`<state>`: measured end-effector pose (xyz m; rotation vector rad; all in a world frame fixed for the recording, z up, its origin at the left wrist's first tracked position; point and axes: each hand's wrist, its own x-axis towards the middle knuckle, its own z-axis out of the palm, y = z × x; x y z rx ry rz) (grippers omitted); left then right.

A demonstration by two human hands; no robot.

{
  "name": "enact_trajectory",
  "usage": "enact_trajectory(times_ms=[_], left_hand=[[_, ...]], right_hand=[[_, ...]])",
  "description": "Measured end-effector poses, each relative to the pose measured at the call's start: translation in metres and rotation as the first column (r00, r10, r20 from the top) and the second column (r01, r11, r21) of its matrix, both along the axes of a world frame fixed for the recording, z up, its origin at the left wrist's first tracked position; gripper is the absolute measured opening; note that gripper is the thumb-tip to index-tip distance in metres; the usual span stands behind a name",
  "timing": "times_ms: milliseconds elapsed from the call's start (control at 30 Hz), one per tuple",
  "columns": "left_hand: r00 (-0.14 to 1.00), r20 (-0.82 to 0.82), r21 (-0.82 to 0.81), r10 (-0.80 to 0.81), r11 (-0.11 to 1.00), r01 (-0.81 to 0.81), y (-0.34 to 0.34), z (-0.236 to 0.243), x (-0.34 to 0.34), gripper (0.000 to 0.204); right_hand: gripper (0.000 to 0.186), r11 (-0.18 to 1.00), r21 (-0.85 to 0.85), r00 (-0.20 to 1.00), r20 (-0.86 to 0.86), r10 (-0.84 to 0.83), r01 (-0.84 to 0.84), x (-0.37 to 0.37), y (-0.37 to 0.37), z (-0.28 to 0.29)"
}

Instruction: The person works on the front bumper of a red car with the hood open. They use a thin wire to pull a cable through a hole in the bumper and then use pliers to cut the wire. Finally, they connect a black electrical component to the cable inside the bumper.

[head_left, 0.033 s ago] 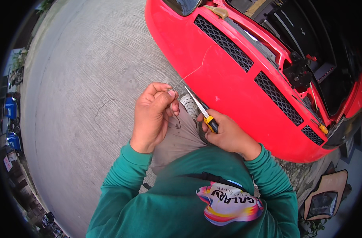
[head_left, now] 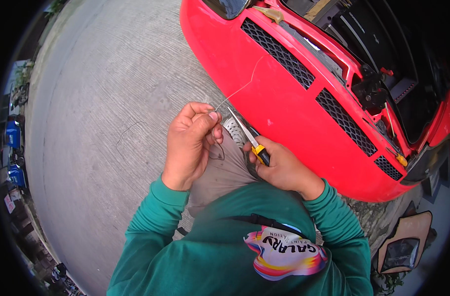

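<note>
Between the thumb and fingers of my left hand (head_left: 188, 143) is pinched a thin wire (head_left: 235, 92), which runs up over the red bumper and loops down below the fingers. My right hand (head_left: 279, 165) grips a pointed silver tool (head_left: 248, 132) with a yellow and black handle, its tip just right of the left fingertips. A white perforated shoe (head_left: 233, 126) shows behind the tool, at the end of my leg in beige trousers.
A red car front (head_left: 274, 133) with black mesh grilles and an open upper section fills the upper right. Ridged concrete pavement (head_left: 101, 89) lies to the left. Parked blue vehicles (head_left: 14, 133) line the far left edge. A tan panel (head_left: 389, 254) lies at lower right.
The tool's tip has shifted very slightly toward the left fingers. Otherwise both hands look the same.
</note>
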<state>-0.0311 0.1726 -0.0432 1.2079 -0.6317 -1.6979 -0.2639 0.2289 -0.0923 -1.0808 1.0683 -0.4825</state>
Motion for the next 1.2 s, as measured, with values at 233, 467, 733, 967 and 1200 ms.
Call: enact_trajectory(times_ms=[233,467,733,967,1200], left_hand=[[1.000,0.012,-0.017,0.008,1.000,-0.008,-0.002,-0.001,-0.002,0.012],[0.998,0.015,-0.025,-0.061,0.998,0.061,-0.003,0.001,-0.005,0.015],[0.999,0.031,-0.074,-0.042,0.996,0.044,-0.008,0.003,-0.004,0.013],[0.994,0.051,-0.035,-0.093,0.995,0.095,-0.010,0.007,-0.002,0.013],[0.995,0.042,-0.016,-0.088,0.996,0.089,-0.012,0.012,-0.001,0.014]], right_hand=[[0.064,0.987,-0.155,0.988,-0.156,0.020,-0.044,0.003,-0.019,0.017],[0.071,0.972,-0.231,0.999,-0.025,0.027,-0.033,0.017,-0.056,0.019],[0.045,0.999,-0.020,0.983,0.178,0.044,-0.041,0.027,-0.077,0.040],[0.046,0.994,-0.060,0.982,0.160,0.105,-0.096,0.025,-0.082,0.044],[0.035,0.977,-0.201,0.988,0.121,0.098,-0.072,0.029,-0.083,0.036]])
